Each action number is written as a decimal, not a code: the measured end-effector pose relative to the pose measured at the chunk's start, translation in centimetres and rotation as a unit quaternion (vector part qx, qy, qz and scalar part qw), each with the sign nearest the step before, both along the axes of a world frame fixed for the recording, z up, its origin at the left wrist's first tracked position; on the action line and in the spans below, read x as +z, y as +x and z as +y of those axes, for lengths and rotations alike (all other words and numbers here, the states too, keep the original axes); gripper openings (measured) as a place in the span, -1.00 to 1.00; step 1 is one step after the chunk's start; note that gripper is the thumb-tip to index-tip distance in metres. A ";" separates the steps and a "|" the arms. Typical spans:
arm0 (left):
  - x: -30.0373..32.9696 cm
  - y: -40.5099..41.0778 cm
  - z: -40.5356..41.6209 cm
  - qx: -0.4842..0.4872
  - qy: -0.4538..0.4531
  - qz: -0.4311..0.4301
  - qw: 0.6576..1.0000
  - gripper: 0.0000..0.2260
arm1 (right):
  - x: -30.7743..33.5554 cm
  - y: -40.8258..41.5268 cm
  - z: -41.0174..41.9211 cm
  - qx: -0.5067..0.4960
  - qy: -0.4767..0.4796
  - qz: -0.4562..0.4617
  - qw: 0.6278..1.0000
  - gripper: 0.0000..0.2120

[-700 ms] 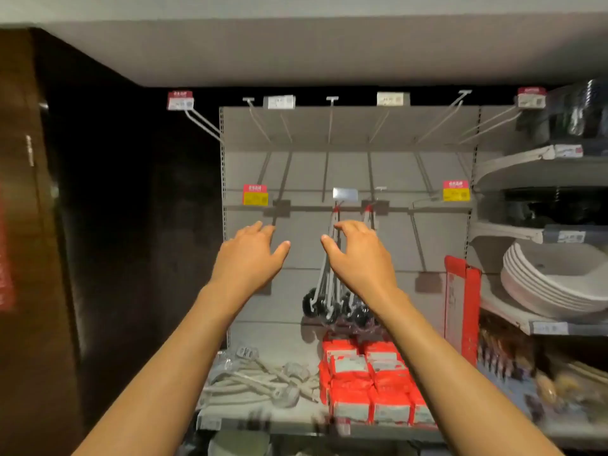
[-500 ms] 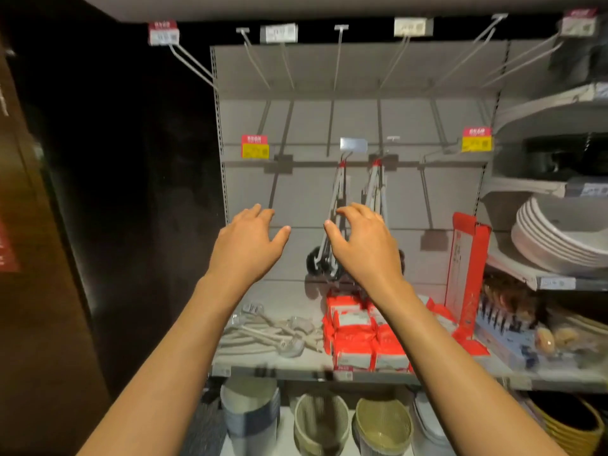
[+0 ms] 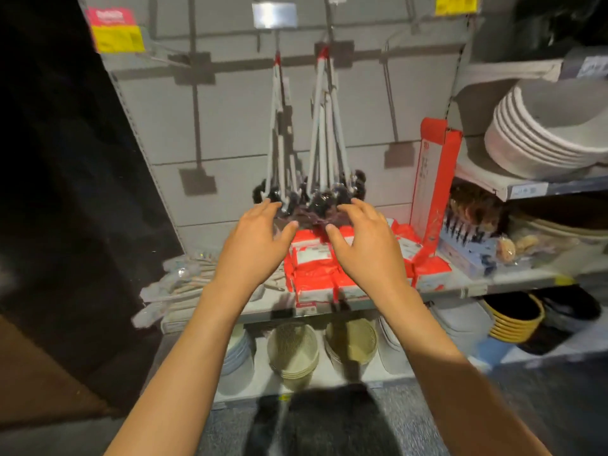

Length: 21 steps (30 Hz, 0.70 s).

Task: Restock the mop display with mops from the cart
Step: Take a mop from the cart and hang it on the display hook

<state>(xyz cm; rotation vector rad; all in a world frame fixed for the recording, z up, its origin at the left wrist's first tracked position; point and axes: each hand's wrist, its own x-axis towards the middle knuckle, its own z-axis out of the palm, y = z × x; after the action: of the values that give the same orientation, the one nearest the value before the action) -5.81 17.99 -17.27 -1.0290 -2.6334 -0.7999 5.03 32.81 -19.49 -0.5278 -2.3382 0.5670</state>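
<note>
Left hand and right hand spread, empty, at dark heads of hanging mops. Mops looked light: stiff thin handles, soft heads. Best held mid-handle.

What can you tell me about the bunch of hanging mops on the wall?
The hanging mops are small, with thin pale handles that look like metal or plastic, red-tipped at the top, and dark fluffy heads at the bottom. They hang in two clusters from pegs on the grey back panel, above red packets. Left hand and right hand reach their heads; contact is unclear.
</note>
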 end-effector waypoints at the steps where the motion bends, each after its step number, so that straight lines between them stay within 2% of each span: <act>1: -0.7 -0.1 1.8 -0.008 -0.005 -0.003 1.000 -0.49 | -0.6 0.1 1.7 -0.010 -0.006 -0.008 1.000 -0.57; 8: -5.3 0.5 13.1 -0.090 -0.029 -0.032 0.995 -0.48 | -4.0 2.7 12.2 -0.078 -0.050 -0.055 0.994 -0.57; 16: -7.6 2.0 24.1 -0.217 -0.031 -0.054 0.974 -0.58 | -6.3 6.3 18.6 -0.211 -0.039 -0.004 0.977 -0.72; 21: -8.7 2.3 30.0 -0.310 -0.026 -0.055 0.949 -0.62 | -7.1 8.6 21.7 -0.278 -0.080 -0.037 0.957 -0.62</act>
<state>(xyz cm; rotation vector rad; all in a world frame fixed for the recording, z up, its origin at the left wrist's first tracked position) -3.47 48.00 -25.94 -1.9247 -2.4298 -0.9217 13.64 54.50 -26.55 -1.2475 -2.0798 0.4686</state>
